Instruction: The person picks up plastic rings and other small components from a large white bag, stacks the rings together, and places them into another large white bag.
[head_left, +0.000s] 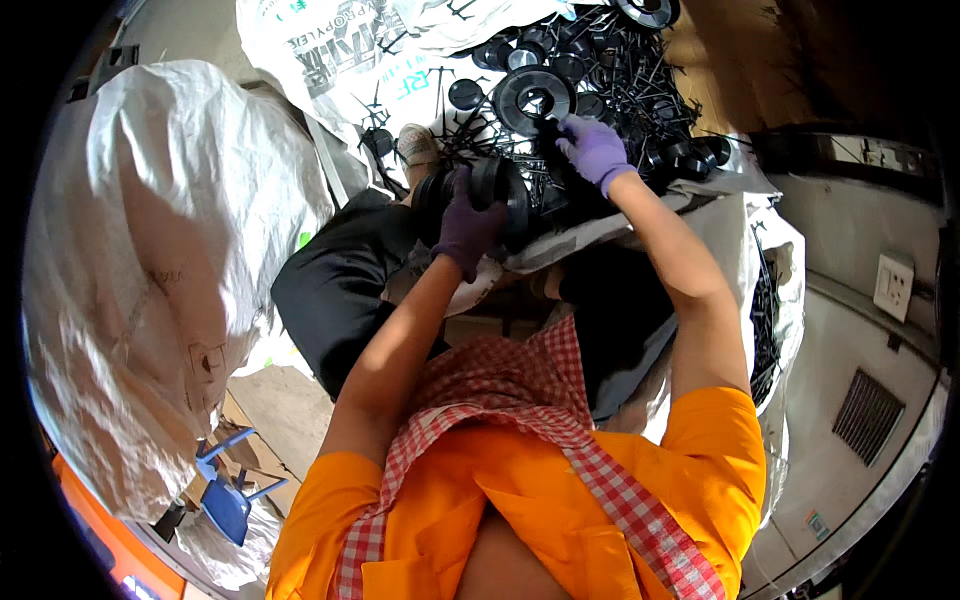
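Observation:
My left hand (468, 232), in a purple glove, grips black round plastic parts (512, 195) that sit side by side near my knees. Its thumb and forefinger lie across their edges. My right hand (594, 152), also gloved in purple, is at the pile of black plastic pieces (630, 90). Its fingers are bent together at a dark piece that I cannot make out. Just beyond those fingertips lies a wide black ring (535, 100) with a hole in its middle. Small black caps (465, 94) and thin sprue-like sticks are scattered around it.
The pile lies on a white woven sheet (340, 50). On the left stands a large, full white sack (170, 250); a blue plastic chair (227, 505) is below it. Another white bag with black sticks (765, 310) is at my right, beside a pale panel with a socket (893, 286).

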